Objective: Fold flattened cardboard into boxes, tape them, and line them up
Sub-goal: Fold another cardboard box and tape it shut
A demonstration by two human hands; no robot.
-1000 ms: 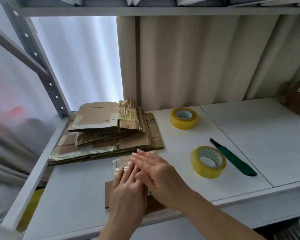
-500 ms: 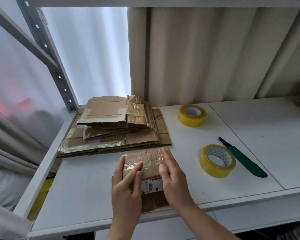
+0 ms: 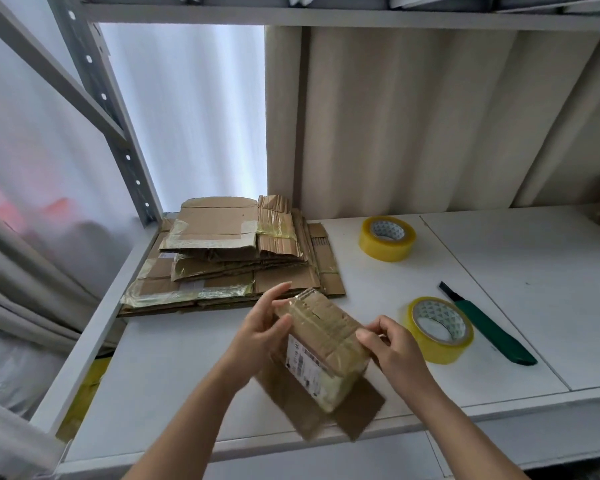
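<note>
A small brown cardboard box (image 3: 321,344), wrapped in old glossy tape and bearing a white label, is lifted off the white shelf and tilted, its lower flaps hanging loose. My left hand (image 3: 260,332) grips its far left end, thumb on top. My right hand (image 3: 390,344) pinches its right edge. Behind them lies a stack of flattened cardboard (image 3: 232,258). Two yellow tape rolls sit to the right, one near (image 3: 439,329) and one far (image 3: 387,238).
A green-handled cutter (image 3: 489,327) lies right of the near tape roll on the white shelf (image 3: 520,278). A grey metal upright (image 3: 118,133) stands at the back left. Beige curtain hangs behind. Another shelf board runs overhead.
The cardboard piece that both hands pressed flat on the shelf is now raised, turned clockwise and held at its two ends. The view has shifted slightly.
</note>
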